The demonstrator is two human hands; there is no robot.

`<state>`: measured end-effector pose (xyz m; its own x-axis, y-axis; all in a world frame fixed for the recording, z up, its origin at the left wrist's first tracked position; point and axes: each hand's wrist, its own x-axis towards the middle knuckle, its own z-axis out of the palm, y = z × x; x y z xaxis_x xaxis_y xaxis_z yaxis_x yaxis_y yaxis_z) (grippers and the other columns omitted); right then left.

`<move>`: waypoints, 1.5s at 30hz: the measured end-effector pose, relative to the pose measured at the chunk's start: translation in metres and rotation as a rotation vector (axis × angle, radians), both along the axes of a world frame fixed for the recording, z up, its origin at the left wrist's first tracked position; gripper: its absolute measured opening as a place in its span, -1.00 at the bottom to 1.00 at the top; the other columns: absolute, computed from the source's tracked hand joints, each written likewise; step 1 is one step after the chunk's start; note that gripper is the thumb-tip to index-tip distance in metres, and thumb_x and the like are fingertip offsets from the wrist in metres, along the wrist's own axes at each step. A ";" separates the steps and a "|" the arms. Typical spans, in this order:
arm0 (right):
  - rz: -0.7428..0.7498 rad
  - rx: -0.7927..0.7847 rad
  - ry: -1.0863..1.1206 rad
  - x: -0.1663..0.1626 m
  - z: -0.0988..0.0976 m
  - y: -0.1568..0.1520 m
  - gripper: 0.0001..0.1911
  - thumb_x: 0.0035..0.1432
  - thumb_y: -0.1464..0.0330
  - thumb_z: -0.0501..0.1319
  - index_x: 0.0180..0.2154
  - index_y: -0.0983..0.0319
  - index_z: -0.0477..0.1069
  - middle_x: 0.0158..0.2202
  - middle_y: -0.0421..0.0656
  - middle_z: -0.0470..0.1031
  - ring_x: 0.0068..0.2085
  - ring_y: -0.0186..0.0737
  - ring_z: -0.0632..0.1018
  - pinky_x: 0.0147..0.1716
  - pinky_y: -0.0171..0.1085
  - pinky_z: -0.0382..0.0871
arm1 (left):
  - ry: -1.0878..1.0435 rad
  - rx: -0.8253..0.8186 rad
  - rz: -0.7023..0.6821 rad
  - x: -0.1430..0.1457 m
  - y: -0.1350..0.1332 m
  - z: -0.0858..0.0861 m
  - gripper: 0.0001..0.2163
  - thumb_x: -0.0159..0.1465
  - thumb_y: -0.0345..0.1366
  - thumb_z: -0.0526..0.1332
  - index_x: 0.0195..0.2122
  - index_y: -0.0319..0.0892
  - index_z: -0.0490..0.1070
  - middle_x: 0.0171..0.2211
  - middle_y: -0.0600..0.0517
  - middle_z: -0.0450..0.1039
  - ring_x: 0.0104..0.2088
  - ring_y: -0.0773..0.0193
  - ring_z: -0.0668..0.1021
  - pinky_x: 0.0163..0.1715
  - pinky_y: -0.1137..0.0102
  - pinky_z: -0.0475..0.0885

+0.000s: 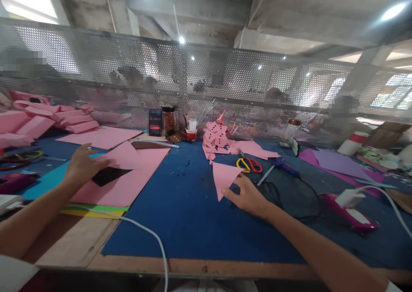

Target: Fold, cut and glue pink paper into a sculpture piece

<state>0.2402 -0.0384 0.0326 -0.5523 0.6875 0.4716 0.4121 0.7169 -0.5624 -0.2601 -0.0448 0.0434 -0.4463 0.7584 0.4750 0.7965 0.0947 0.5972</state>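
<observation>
My right hand [247, 195] pinches the lower right edge of a pink paper triangle [224, 176] that lies on the blue mat [186, 215]. My left hand [82, 164] rests with fingers spread on a stack of pink sheets [128, 180], next to a small black paper piece [107, 176]. One corner of the top pink sheet is folded up beside that hand.
Scissors with yellow and red handles [249, 164] and a glue gun [283, 166] with its black cord lie right of the triangle. A heap of pink punched pieces [216, 138], jars, purple sheets [337, 161], a pink device [350, 212] and a white cable [148, 234] surround them. A perforated metal screen [206, 82] closes the back.
</observation>
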 end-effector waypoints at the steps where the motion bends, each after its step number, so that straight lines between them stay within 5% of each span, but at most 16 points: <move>1: 0.011 -0.008 0.006 0.001 0.002 -0.001 -0.72 0.20 0.35 0.27 -0.08 0.19 0.65 0.15 -0.01 0.57 0.24 0.13 0.48 0.28 0.08 0.29 | 0.015 -0.008 0.028 0.004 -0.002 0.002 -0.30 0.14 -0.05 0.36 0.19 -0.32 0.17 0.19 -0.32 0.34 0.30 -0.47 0.26 0.22 -0.35 0.16; 4: 0.043 -0.026 0.031 0.002 0.006 -0.006 -0.74 0.21 0.33 0.26 -0.10 0.18 0.65 0.17 -0.02 0.55 0.26 0.14 0.44 0.29 0.09 0.27 | 0.076 0.013 0.016 0.029 -0.004 0.013 -0.35 0.22 -0.08 0.29 0.28 -0.18 0.17 0.39 -0.20 0.12 0.42 -0.44 -0.01 0.34 -0.33 -0.12; 6: 0.079 -0.031 0.043 0.003 0.008 -0.010 -0.75 0.21 0.32 0.24 -0.15 0.19 0.66 0.19 -0.02 0.53 0.27 0.13 0.43 0.29 0.08 0.27 | 0.106 0.019 -0.108 0.058 0.000 0.019 -0.39 0.25 -0.08 0.28 0.28 -0.20 0.21 0.40 -0.18 0.17 0.42 -0.30 0.08 0.40 -0.19 -0.13; 9: 0.156 -0.031 0.052 0.003 0.013 -0.019 -0.77 0.21 0.32 0.21 -0.26 0.19 0.66 0.16 -0.04 0.53 0.24 0.10 0.45 0.29 0.03 0.27 | 0.102 -0.053 -0.426 0.117 0.003 0.021 -0.51 0.27 0.02 0.29 0.16 -0.09 0.42 0.26 -0.05 0.43 0.30 -0.07 0.39 0.39 0.06 0.13; 11: 0.202 -0.024 0.040 0.004 0.017 -0.027 -0.77 0.20 0.35 0.20 -0.25 0.18 0.65 0.14 -0.06 0.54 0.23 0.08 0.46 0.28 0.01 0.28 | 0.058 -0.151 -0.646 0.159 -0.002 0.019 -0.50 0.23 0.11 0.32 0.12 0.01 0.49 0.05 0.01 0.61 0.07 0.01 0.60 0.21 0.16 0.40; 13: 0.239 -0.018 0.010 0.004 0.022 -0.035 -0.73 0.20 0.37 0.18 -0.17 0.15 0.65 0.13 -0.08 0.55 0.23 0.06 0.47 0.27 -0.02 0.29 | -0.211 -0.410 -0.999 0.195 -0.010 0.015 -0.39 0.33 0.08 0.26 0.37 0.06 0.26 -0.18 0.02 0.69 -0.08 0.05 0.68 0.02 0.17 0.53; 15: 0.280 -0.013 -0.031 0.004 0.026 -0.041 -0.71 0.20 0.39 0.17 -0.14 0.13 0.64 0.11 -0.11 0.58 0.22 0.03 0.48 0.27 -0.05 0.29 | -0.614 -0.563 -1.233 0.221 -0.018 0.014 -0.35 0.38 0.02 0.23 0.45 0.07 0.11 -0.18 0.00 0.69 -0.05 0.04 0.68 0.07 0.10 0.51; 18: 0.327 0.000 -0.052 0.002 0.029 -0.046 -0.76 0.17 0.43 0.15 -0.27 0.15 0.61 -0.04 -0.13 0.64 0.15 -0.02 0.53 0.26 -0.12 0.30 | -0.961 -0.567 -1.255 0.236 -0.021 0.013 -0.44 0.38 -0.06 0.25 0.39 0.08 0.25 0.06 -0.06 0.62 0.10 0.01 0.62 0.15 0.08 0.47; 21: 0.346 -0.016 -0.012 0.000 0.029 -0.044 -0.78 0.14 0.47 0.14 -0.36 0.16 0.56 -0.20 -0.16 0.65 0.00 -0.09 0.60 0.18 -0.19 0.37 | -1.021 -0.456 -1.208 0.232 -0.016 0.014 -0.58 0.33 -0.13 0.29 0.21 -0.01 0.50 0.23 -0.09 0.50 0.21 -0.08 0.54 0.20 0.05 0.46; 27: 0.255 -0.171 0.045 -0.001 0.021 -0.023 -0.81 0.26 0.39 0.16 -0.25 0.20 0.57 0.02 -0.10 0.59 0.08 -0.03 0.54 0.13 -0.14 0.39 | -0.841 -0.140 -1.057 0.213 -0.008 0.015 -0.61 0.29 -0.21 0.35 0.14 -0.08 0.57 0.28 -0.10 0.45 0.27 -0.13 0.47 0.29 -0.01 0.36; 33: -0.030 -0.268 0.110 0.005 0.005 0.002 -0.72 0.33 0.21 0.19 -0.41 0.21 0.41 -0.38 -0.21 0.47 -0.35 -0.26 0.46 -0.31 -0.29 0.35 | -0.548 -0.065 -0.883 0.210 -0.015 0.018 -0.50 0.30 -0.13 0.34 0.27 -0.01 0.44 0.32 -0.06 0.40 0.22 -0.09 0.50 0.22 0.05 0.45; 40: 0.048 -0.514 0.332 0.007 0.003 0.007 -0.61 0.33 0.05 0.22 -0.05 0.21 0.50 -0.11 -0.08 0.61 -0.05 -0.07 0.59 -0.07 -0.17 0.47 | -0.322 -0.067 -0.999 0.213 -0.016 0.003 -0.47 0.40 -0.22 0.21 0.39 0.12 0.25 0.37 0.03 0.29 0.22 0.04 0.51 0.30 0.11 0.38; 45: -0.039 -0.544 0.437 0.005 0.001 0.010 -0.60 0.29 0.02 0.25 -0.08 0.21 0.48 -0.09 -0.07 0.62 -0.06 -0.07 0.60 -0.08 -0.17 0.49 | -0.230 -0.116 -1.008 0.218 -0.021 0.002 -0.44 0.41 -0.21 0.16 0.44 0.11 0.16 0.37 -0.01 0.30 0.24 -0.02 0.49 0.28 0.06 0.39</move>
